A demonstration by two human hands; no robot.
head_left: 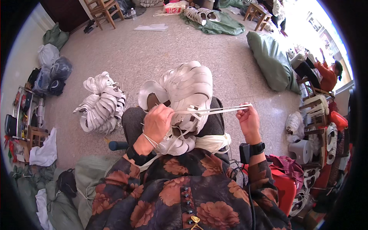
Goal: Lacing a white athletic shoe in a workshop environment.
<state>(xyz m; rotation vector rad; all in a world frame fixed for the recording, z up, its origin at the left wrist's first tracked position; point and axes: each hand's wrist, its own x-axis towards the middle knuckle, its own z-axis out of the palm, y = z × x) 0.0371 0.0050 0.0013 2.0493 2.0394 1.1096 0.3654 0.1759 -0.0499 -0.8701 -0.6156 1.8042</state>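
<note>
Firstly, head view. Item: white lace (pixel 224 110), doubled, taut between left hand (pixel 158 122) and right hand (pixel 248 119). Left hand: fingers curled tight on the lace; whether they also grip an upper, cannot tell. Right hand: fingertips pinched on the far end. Risks, as judged: a hard pull may slip the lace from the right hand's pinch; the stack of white shoe uppers (pixel 193 82), propped on the lap (pixel 133 119), may topple under a sideways tug. Position: lace running rightward from the left hand; stack just right of and beyond that hand; hank of white laces (pixel 212 142) between both hands, nearer the body; second stack of uppers (pixel 102 105) well left of the left hand.
</note>
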